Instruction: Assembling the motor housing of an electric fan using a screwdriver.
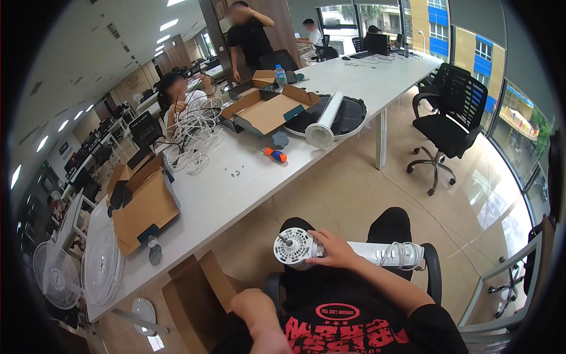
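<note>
Across my lap lies a white electric fan body (368, 252), its round slotted motor housing (286, 252) at the left end with a metal shaft sticking out. A white cord (403, 255) is bundled at the other end. My right hand (335, 249) is closed around the neck just behind the housing. Lower left, my left hand (254, 308) hangs at the edge of an open cardboard box (194, 304) beside my chair. The fingers of that hand are turned away and hidden, so whether it grips anything does not show.
On the white table (236, 203) lie an orange-and-blue screwdriver (275, 155), small screws (236, 173), a grey knob (280, 140), a white pole (324, 125) on a black round base (352, 112), open cartons (268, 109), tangled white cable (191, 141) and fan guards (101, 265). People are beyond.
</note>
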{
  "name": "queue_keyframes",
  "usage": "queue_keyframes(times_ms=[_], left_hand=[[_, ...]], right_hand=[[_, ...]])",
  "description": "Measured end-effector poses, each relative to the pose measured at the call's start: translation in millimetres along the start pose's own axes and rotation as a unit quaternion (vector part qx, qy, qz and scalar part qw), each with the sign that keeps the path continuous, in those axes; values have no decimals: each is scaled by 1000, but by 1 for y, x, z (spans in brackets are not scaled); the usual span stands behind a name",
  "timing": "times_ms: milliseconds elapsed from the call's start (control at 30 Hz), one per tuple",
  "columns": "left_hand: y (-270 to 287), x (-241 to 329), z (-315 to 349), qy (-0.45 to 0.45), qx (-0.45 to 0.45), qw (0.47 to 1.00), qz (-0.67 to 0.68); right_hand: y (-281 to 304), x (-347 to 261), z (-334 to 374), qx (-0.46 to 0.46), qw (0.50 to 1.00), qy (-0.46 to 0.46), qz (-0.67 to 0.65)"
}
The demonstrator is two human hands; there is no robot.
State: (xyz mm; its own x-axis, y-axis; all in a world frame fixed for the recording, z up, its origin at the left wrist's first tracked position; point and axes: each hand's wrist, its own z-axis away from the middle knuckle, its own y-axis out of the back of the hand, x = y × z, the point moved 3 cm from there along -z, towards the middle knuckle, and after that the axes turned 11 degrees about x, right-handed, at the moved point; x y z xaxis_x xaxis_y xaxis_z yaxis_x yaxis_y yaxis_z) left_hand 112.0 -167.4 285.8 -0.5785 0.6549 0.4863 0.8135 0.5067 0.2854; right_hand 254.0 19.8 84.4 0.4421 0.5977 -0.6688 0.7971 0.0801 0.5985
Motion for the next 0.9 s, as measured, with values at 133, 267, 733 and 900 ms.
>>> queue_keyframes(times_ms=[133, 267, 733, 900], left_hand=[[6, -25, 21, 27, 12, 990, 137], [5, -43, 37, 29, 29, 979, 201], [-12, 65, 129, 12, 318, -134, -939], [-46, 79, 258, 23, 757, -126, -641]], right_hand=[[2, 1, 0, -2, 1000, 6, 2], [1, 1, 0, 14, 1000, 12, -3], [3, -3, 1, 6, 1000, -3, 6], [3, -5, -1, 22, 999, 17, 19]])
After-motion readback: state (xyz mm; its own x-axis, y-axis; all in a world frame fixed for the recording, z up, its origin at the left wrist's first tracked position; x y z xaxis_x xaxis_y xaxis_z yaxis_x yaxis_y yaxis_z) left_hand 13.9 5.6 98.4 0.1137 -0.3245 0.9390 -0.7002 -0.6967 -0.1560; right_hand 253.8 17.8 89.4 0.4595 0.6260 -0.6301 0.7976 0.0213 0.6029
